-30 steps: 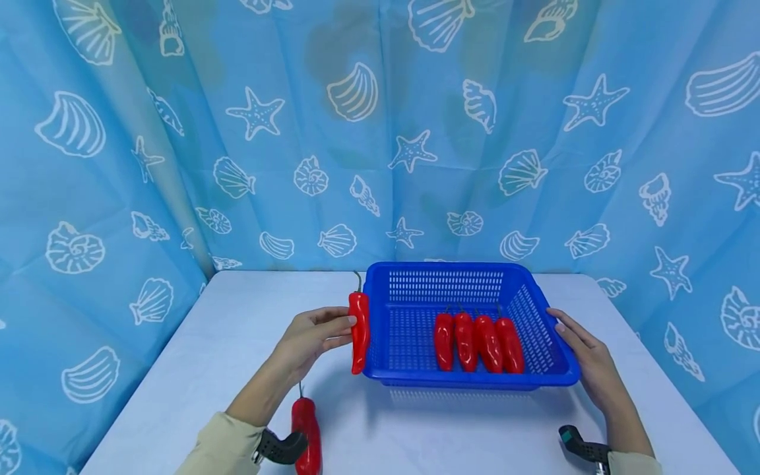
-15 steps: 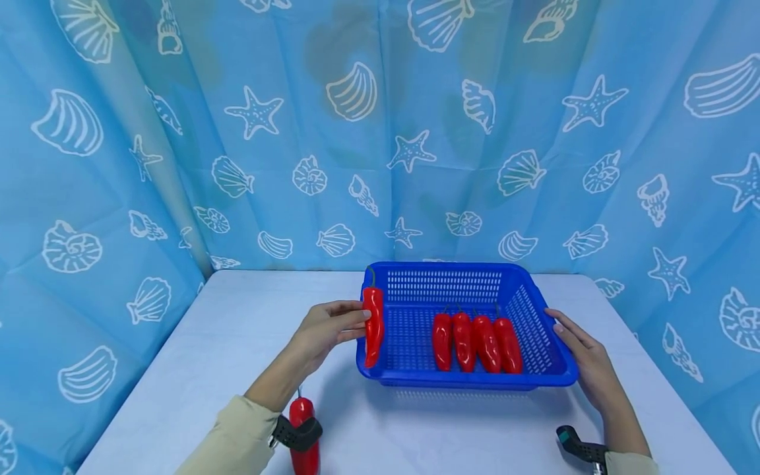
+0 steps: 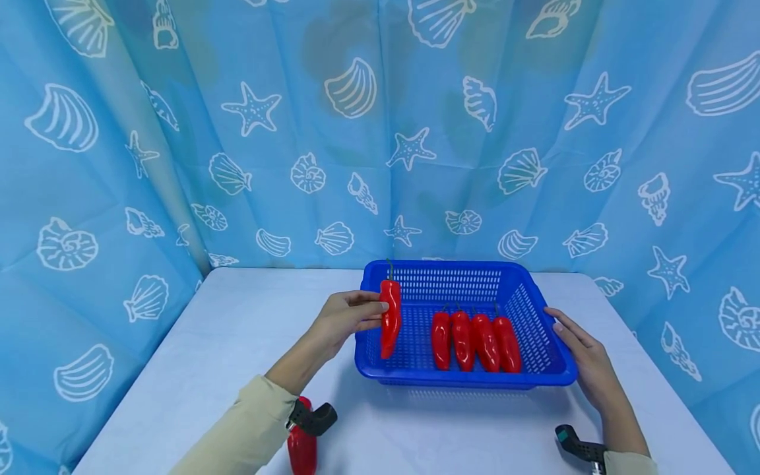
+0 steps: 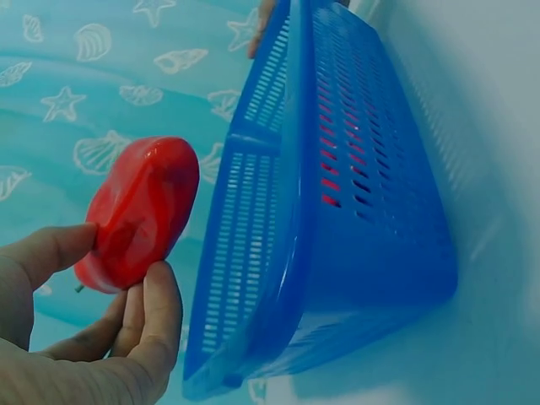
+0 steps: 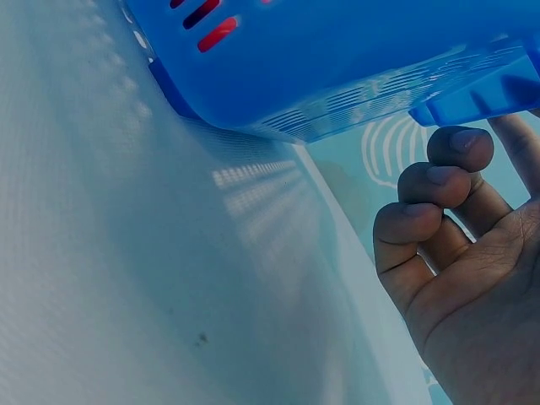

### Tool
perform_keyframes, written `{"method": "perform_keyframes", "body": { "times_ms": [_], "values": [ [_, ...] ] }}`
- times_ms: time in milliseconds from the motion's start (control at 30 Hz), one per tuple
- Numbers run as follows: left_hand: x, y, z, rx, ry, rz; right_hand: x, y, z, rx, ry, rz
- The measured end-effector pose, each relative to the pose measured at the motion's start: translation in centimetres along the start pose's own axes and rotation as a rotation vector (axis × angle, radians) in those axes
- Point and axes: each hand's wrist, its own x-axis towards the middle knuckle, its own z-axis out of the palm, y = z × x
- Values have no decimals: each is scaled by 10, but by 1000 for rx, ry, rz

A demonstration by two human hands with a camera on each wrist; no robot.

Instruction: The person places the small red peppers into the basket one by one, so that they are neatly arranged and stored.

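Between thumb and fingers, my left hand (image 3: 341,323) pinches a red chili pepper (image 3: 390,323) held upright, green stem up. In the head view the pepper hangs over the left part of a blue plastic basket (image 3: 451,378). The left wrist view shows that pepper (image 4: 139,215) end-on beside the basket's wall (image 4: 354,261), apart from it. Several red peppers (image 3: 463,340) lie side by side in the basket's right half. My right hand (image 3: 589,363) grips the basket's right rim; in the right wrist view its other fingers (image 5: 422,221) curl below the rim.
One more red pepper (image 3: 303,452) lies on the white table (image 3: 237,330) at the front left, partly hidden by the left wrist's black device (image 3: 315,419). A blue curtain (image 3: 297,132) with shell prints hangs behind and at both sides.
My left hand has carried its pepper rightward and slightly up, from beside the basket's left rim to over its inside. The right hand stays on the rim.
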Motion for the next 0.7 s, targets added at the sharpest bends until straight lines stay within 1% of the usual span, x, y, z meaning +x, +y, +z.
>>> {"method": "perform_keyframes", "body": {
  "times_ms": [200,400,533,700],
  "values": [
    [5,-4,8,17,11,-19,1,1,0,-1,-13,-2],
    [18,-5,19,57,34,-15,0,0,0,1,-11,-1],
    [26,-5,24,60,30,-12,-1,0,0,17,-12,11],
    [28,-4,33,59,11,2,0,0,-1,10,-4,8]
  ]
}}
